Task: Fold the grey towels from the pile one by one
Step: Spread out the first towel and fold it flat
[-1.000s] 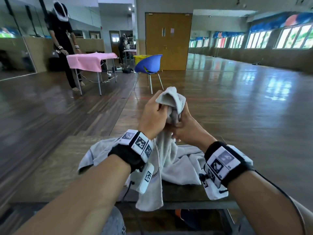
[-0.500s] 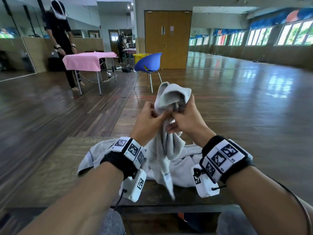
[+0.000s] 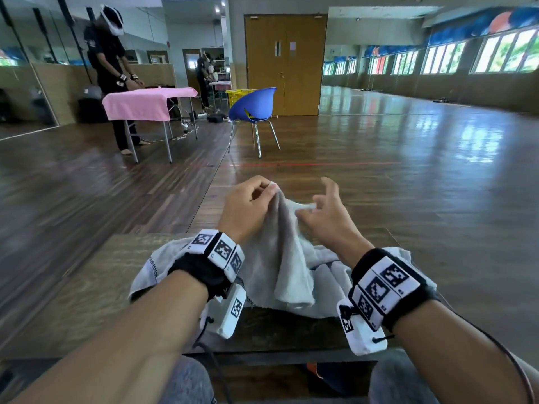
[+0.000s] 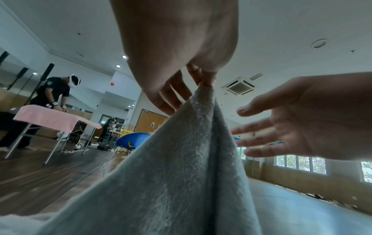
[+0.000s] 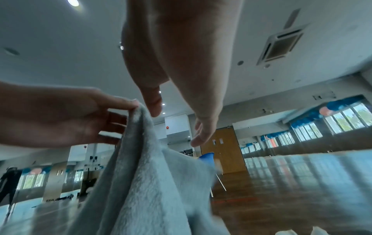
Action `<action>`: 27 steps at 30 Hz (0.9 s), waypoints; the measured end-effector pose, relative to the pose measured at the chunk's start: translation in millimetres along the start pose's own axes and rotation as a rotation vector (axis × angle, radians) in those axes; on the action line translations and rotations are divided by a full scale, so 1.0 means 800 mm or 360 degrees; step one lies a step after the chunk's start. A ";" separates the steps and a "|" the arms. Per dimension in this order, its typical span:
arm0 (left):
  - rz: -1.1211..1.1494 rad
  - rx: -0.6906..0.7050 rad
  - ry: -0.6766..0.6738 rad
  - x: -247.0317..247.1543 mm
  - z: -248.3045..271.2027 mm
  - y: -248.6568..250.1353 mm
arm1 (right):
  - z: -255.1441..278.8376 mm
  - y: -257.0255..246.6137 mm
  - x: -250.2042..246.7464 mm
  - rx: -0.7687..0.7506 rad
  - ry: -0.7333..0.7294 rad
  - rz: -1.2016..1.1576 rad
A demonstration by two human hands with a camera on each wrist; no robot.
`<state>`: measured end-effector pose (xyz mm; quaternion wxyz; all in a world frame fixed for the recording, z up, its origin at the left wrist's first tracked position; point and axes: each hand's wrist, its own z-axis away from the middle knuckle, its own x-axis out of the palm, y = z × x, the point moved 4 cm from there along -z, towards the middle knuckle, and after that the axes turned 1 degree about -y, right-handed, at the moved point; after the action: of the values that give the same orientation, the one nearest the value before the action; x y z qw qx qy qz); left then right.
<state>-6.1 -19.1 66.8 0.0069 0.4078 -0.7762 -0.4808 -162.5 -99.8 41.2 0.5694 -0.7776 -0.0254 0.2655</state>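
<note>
A grey towel (image 3: 280, 252) hangs in a peak above the wooden table (image 3: 96, 287), its lower part draped on more grey towelling (image 3: 329, 275) that lies there. My left hand (image 3: 269, 189) pinches the top corner of the towel (image 4: 203, 101) between thumb and fingertips. To its right, my right hand (image 3: 316, 199) is held with fingers spread and relaxed and holds nothing. In the left wrist view the right hand (image 4: 251, 127) shows straight fingers beside the cloth. In the right wrist view its fingertips (image 5: 196, 139) hover at a raised fold of the towel (image 5: 145, 167).
A blue chair (image 3: 253, 107) stands on the wooden floor beyond the table. Farther left, a person (image 3: 108, 56) works at a table with a pink cover (image 3: 145, 103). A yellow basket (image 3: 237, 96) sits near the brown doors (image 3: 285, 62).
Both hands gripped the bunched towel held high. They have come lower and apart, the right hand has let go and opened, and the towel now hangs from the left hand alone.
</note>
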 end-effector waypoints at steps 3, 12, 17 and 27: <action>0.0105 0.0043 -0.0365 0.016 -0.005 0.014 | 0.002 -0.013 0.012 -0.0299 -0.0192 0.0282; -0.0189 -0.0015 -0.0676 0.013 0.010 -0.006 | -0.005 -0.025 -0.019 -0.0351 0.0050 0.0640; -0.0492 -0.0163 -0.0634 0.002 0.040 -0.051 | -0.007 -0.021 -0.037 -0.0309 0.0266 0.0349; -0.0538 -0.0245 -0.0394 -0.027 0.034 -0.042 | 0.006 0.007 -0.039 -0.0080 -0.0089 0.0405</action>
<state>18.6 8.0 35.0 -0.1382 0.4682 -0.6528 -0.5793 -192.6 -108.2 47.3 0.5106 -0.7808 0.0509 0.3564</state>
